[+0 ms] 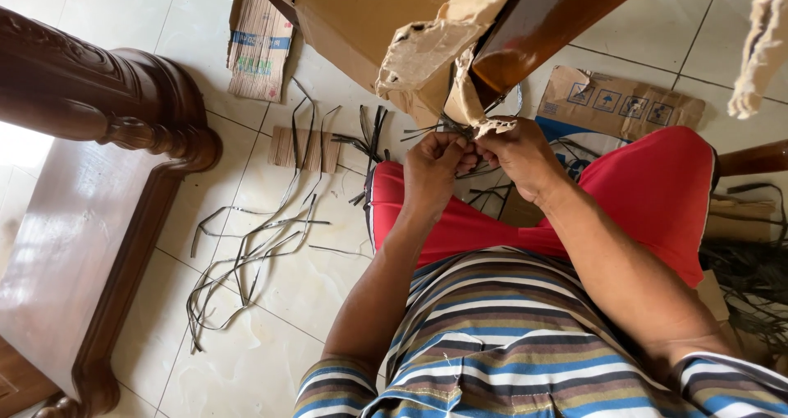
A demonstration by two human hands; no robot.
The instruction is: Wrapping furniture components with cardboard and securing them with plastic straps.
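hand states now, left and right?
Left hand: closed, pinching thin dark plastic packing straps under the torn brown paper wrapping.
Right hand: closed on the same straps.

A home room in use as an unpacking spot: glossy cream floor tiles [271, 336], a carved dark wooden furniture piece [90, 180] at the left, torn cardboard pieces [258, 44] and loose black packing straps [246, 254] scattered across the floor.

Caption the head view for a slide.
Both hands, left hand and right hand, pick at torn cardboard wrapping on a wooden furniture piece; cut straps litter the tiled floor.
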